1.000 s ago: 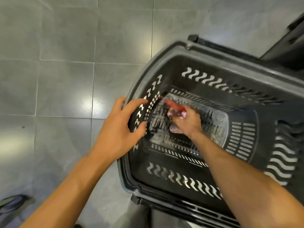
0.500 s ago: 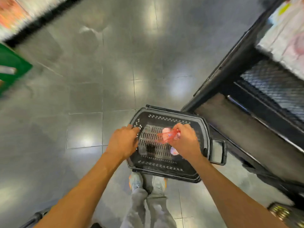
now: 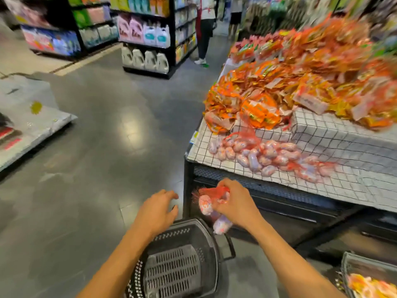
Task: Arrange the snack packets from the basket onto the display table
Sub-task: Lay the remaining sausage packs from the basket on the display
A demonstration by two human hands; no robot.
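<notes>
My right hand (image 3: 235, 204) grips a red mesh bag of small pink snack packets (image 3: 207, 203) just below the front left corner of the display table (image 3: 335, 183). Two packets dangle beneath my fingers. My left hand (image 3: 158, 208) hovers with loosely spread fingers, holding nothing, above the far rim of the black plastic basket (image 3: 178, 267), whose bottom shows bare. The table's checked cloth carries a row of similar pink packets in red mesh (image 3: 262, 155) along its front. Behind them, a big heap of orange snack packets (image 3: 300, 78) covers the table.
A second basket (image 3: 369, 278) with orange packets sits at the lower right. Grey floor stretches to my left, with white sacks (image 3: 28, 121) on it. Shelves of detergent bottles (image 3: 148, 37) stand further back, and a person (image 3: 204, 29) stands in the aisle beyond them.
I have lifted the mesh bag out of the basket and raised my view from the basket up to the table. My left hand has let go of the basket's rim.
</notes>
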